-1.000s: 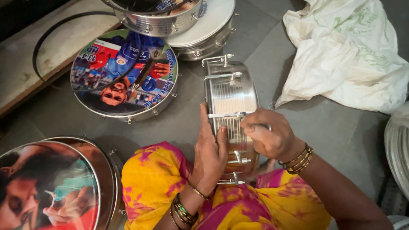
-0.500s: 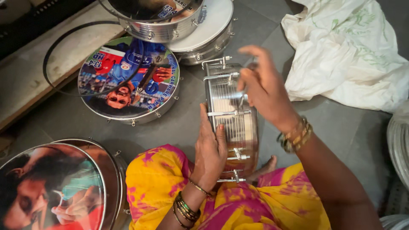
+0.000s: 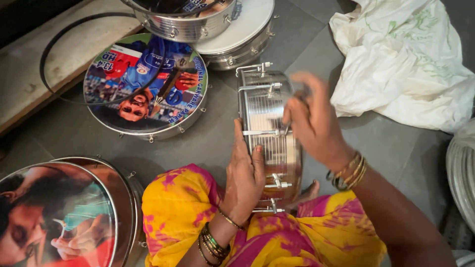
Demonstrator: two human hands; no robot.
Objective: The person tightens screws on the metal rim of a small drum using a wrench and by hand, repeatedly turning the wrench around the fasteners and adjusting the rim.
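You sit on the grey floor (image 3: 386,148) with a steel drum shell (image 3: 269,133) stood on edge against your lap, its ribbed side facing up. Your left hand (image 3: 245,178) lies flat on the near side of the shell, fingers together and pressed along the metal, steadying it. Your right hand (image 3: 311,121) hovers over the upper part of the shell, fingers curled toward a tension hook (image 3: 267,132) on the rim; the hand is blurred, so you cannot tell whether the fingertips are pinched on the hook or on some small tool, or just closing in.

As for progress, several hooks and bolts already sit around the shell: two at the far end, one across the middle, and a few near your lap. They look fitted, though how tight they are cannot be judged from here. My reading is that you are part-way round the rim, with the hook under your right hand the one in work.

Around you lie other drums: one with a printed picture skin (image 3: 146,86) just left of the shell, another picture drum (image 3: 64,212) by your left knee, and a stack of steel and white-skinned drums (image 3: 217,24) at the top. A black hoop (image 3: 49,54) rests on the wooden board, and a white cloth bag (image 3: 401,59) lies crumpled to the right.
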